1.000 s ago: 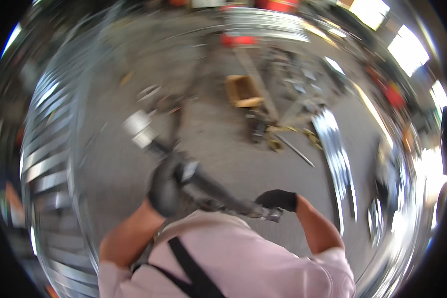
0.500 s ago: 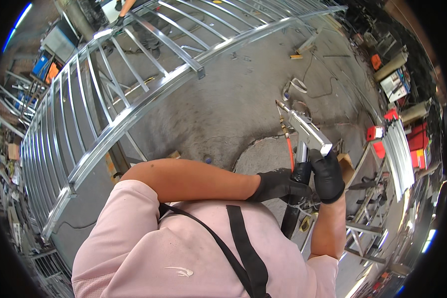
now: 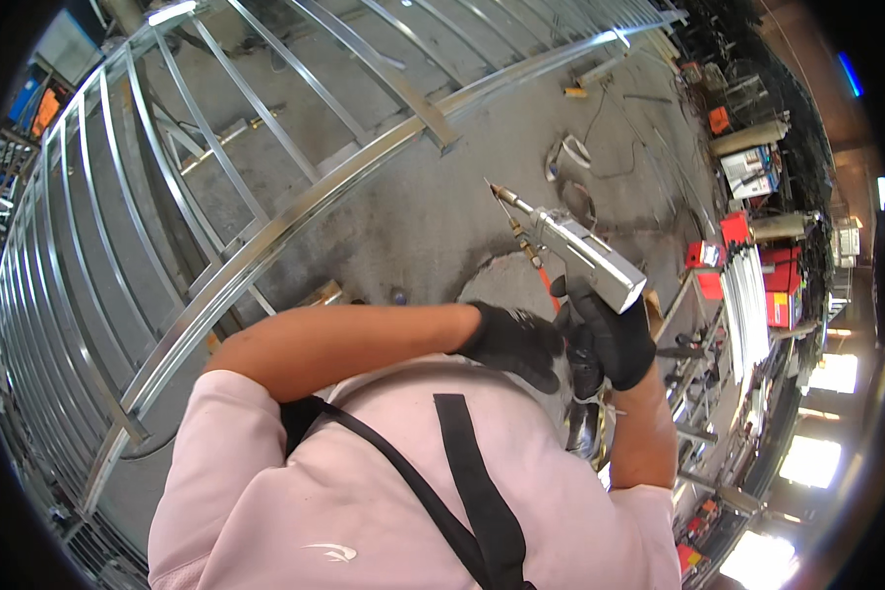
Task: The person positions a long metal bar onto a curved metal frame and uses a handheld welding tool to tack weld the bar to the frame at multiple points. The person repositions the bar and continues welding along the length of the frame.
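Observation:
A silver welding gun (image 3: 592, 258) with a boxy body and a thin pointed nozzle is in my right hand (image 3: 619, 344), which wears a black glove and is closed around its grip. The nozzle points up and to the left, toward the metal frame. A hose with an orange-red part (image 3: 549, 287) and a brass fitting runs beside the gun. My left hand (image 3: 513, 344), also gloved in black, is just left of the grip with its fingers stretched out. Below the right hand hangs a dark, shiny wrapped cable (image 3: 584, 428); the hands partly hide its upper end.
A large frame of galvanized metal bars (image 3: 349, 155) spans the left and far side. Grey concrete floor (image 3: 482, 211) lies beyond my hands. At the right are red boxes (image 3: 779, 285), pale strips (image 3: 747, 310) and piled metal parts. A white looped strap (image 3: 572, 152) lies on the floor.
My left hand has loosened from the black part below the gun and shifted left. The gun has moved slightly left and down, its nozzle reaching further left. The view has turned.

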{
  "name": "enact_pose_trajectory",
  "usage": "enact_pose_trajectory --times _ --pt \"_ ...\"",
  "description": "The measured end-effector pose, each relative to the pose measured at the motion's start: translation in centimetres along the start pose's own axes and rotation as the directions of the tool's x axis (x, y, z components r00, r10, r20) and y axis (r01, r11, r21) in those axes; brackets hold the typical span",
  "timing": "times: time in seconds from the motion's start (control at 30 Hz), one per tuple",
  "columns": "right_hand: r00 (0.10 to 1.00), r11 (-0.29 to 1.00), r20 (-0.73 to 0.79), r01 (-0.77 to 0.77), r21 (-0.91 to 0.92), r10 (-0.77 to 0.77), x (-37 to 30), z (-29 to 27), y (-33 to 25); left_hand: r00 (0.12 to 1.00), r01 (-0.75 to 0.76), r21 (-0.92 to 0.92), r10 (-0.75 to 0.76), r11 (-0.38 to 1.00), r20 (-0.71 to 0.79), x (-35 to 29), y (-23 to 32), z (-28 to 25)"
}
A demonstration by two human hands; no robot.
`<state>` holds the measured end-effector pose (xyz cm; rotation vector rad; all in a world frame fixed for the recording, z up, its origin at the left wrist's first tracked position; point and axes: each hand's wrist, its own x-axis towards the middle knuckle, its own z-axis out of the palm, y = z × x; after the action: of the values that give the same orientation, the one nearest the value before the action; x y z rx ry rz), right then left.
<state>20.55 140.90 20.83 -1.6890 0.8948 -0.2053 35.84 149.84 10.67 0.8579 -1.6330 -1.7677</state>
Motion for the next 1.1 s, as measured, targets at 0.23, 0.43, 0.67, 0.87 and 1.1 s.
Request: enact_pose_trajectory --times 0.23,0.43,0.67,0.87,1.1 --pt "0.991 0.991 -0.023 -0.130 0.020 0.131 -0.5 1.8 -0.1 0.624 -0.029 -0.421 -0.313 0.907 -0.717 -18.7 -5.8 -6.2" --pt "0.980 0.984 -0.098 -0.166 0.068 0.172 -1.1 2.2 -0.3 -0.017 0.075 -0.360 -0.360 0.930 -0.933 -33.8 -10.9 -7.1" --pt "0.988 0.986 -0.085 -0.118 0.119 0.128 -1.3 2.8 0.2 -0.165 0.333 -0.264 -0.220 0.905 -0.961 -41.5 -21.1 -4.8" --pt "0.996 0.997 0.030 -0.079 0.003 0.079 0.3 4.2 -0.1 -0.292 0.456 -0.195 -0.061 0.869 -0.954 -40.6 -24.3 -3.9" --pt "0.991 0.966 0.135 0.025 -0.257 0.011 3.8 3.1 0.5 -0.345 0.056 -0.325 -0.287 0.944 -0.894 -37.7 -21.8 -4.6"
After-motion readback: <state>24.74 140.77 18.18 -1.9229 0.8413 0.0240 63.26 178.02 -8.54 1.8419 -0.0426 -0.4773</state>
